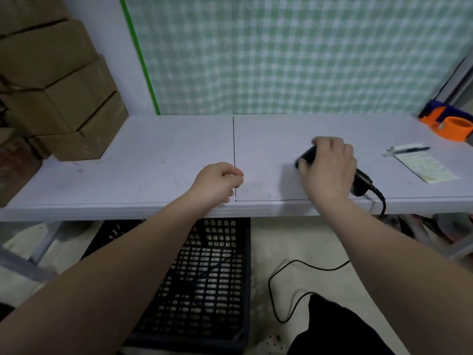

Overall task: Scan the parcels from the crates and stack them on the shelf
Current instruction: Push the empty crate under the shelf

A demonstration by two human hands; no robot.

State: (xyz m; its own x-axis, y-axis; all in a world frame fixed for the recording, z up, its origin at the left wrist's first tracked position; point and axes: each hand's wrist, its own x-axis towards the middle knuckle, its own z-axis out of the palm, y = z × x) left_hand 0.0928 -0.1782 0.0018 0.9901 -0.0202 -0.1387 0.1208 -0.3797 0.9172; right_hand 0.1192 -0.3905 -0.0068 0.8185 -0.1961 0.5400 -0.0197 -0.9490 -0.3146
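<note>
- The right hand's (329,170) fingers (305,165) are curled over the scanner (308,153), gripping it from above as it lies on the worktop (153,175). The grip covers the body, not the handle, so a quick lift could let the scanner twist or slip.
- The left hand (217,181) rests near the front edge with its fingers curled into a fist, holding nothing that shows. With no parcel in it, there is nothing under the scanner to read; a trigger pull now would be wasted.
- The cable (281,272) drops over the front edge and loops on the floor. A foot or the crate could catch it and jerk the scanner off the worktop.
- The crate (204,278) sits under the worktop, and no parcel shows through its mesh. Reaching down blind could knock a forearm on the edge.
- The parcels (64,98) are stacked at the far left, the lowest apparently on the worktop. The stack looks uneven, so a careless addition could topple it.
- The notepad (425,167) and pen (412,149) lie just right of the scanner, where a sweep of the arm could push them off.
</note>
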